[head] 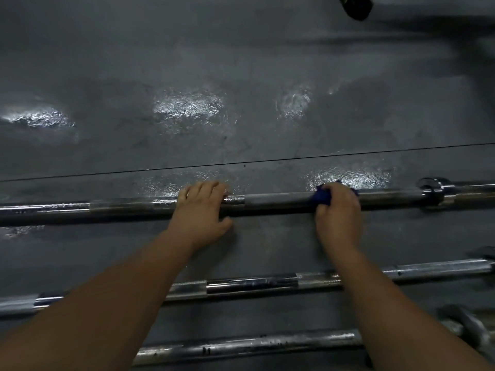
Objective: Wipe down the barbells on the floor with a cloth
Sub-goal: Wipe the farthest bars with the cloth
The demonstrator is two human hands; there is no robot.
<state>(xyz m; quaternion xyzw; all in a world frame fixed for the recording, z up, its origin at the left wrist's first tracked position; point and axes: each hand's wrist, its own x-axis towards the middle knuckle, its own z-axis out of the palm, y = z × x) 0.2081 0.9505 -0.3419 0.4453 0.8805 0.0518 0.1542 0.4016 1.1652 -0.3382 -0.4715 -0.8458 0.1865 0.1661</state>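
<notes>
Wiping is under way on the far barbell (pixel 281 200), mid-frame — my right hand (pixel 338 210) grips the blue cloth (pixel 321 196) around it, left hand (pixel 202 207) lies flat, steadying. Next I'd slide rightward toward the collar (pixel 434 194).

The cloth (pixel 321 197) is deep blue; the barbells (pixel 281 200) are silvery chrome with duller grey bands; the floor (pixel 241 76) is mottled dark grey with white glare patches

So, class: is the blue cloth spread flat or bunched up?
Bunched up. The blue cloth shows only as a small wad, gripped by the right hand against the farthest barbell.
</notes>
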